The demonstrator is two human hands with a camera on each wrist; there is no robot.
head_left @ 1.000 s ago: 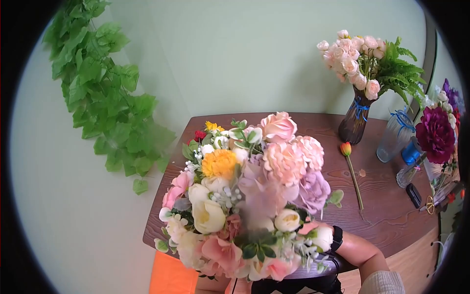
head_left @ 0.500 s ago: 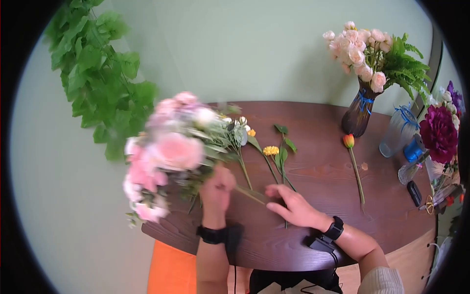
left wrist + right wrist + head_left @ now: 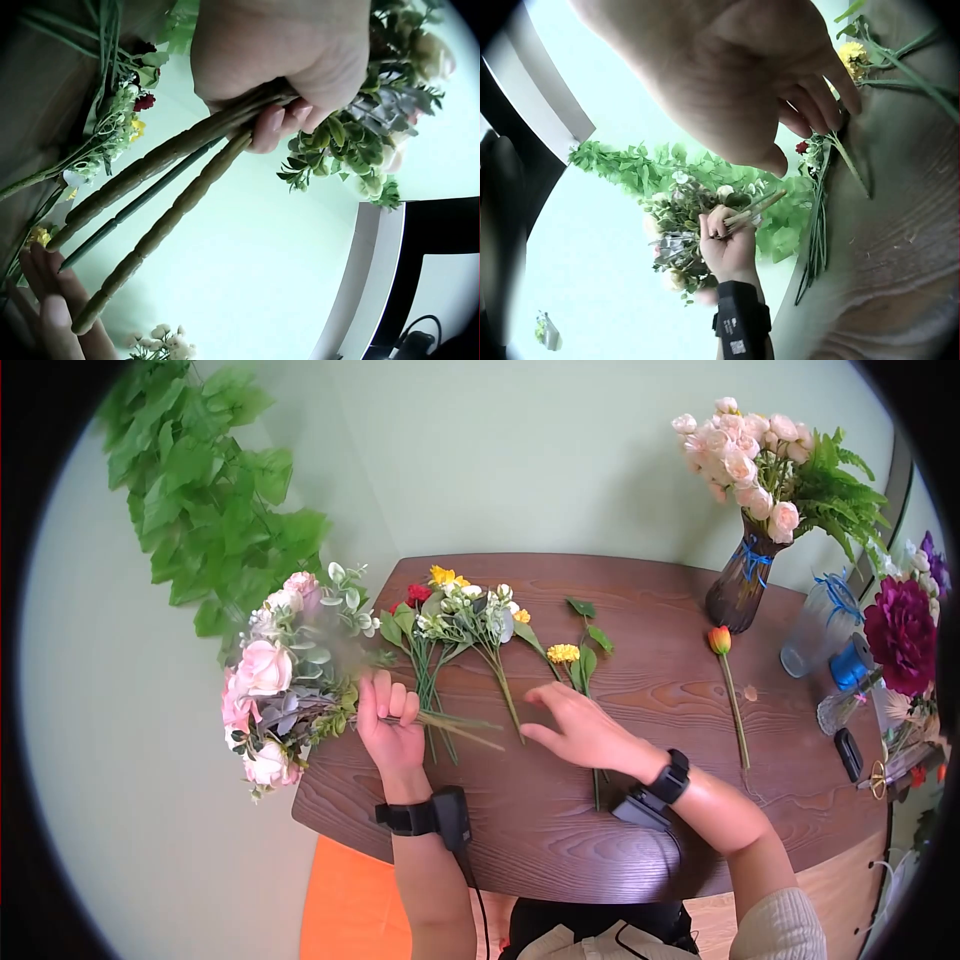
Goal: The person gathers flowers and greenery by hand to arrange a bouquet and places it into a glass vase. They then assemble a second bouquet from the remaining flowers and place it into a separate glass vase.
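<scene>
My left hand (image 3: 392, 735) grips a bouquet by its bundled stems over the table's left side. The bouquet (image 3: 263, 670), of pink and white roses with green leaves, lies tipped sideways, blooms leftward past the table edge. Its bare stem ends (image 3: 172, 210) point toward my right hand (image 3: 590, 735), which hovers palm inward with loosely bent fingers and holds nothing. Between and behind the hands, loose stems lie on the table (image 3: 660, 700): a red flower (image 3: 418, 595), white-flowered sprigs (image 3: 490, 615) and a yellow flower (image 3: 563, 653). The right wrist view shows the left fingers curled round the stems.
An orange-red tulip (image 3: 720, 640) lies right of my right hand. Behind it stands a dark vase (image 3: 735, 595) of pale roses, then a clear glass vase (image 3: 810, 640), blue ribbon spool (image 3: 850, 662) and scissors (image 3: 880, 780) at the right edge. A leafy vine (image 3: 185, 490) hangs on the wall.
The bouquet, earlier upright close before the head camera and covering the table, has swung left and tipped sideways in my left hand. The right hand has come out from behind it, fingers loose.
</scene>
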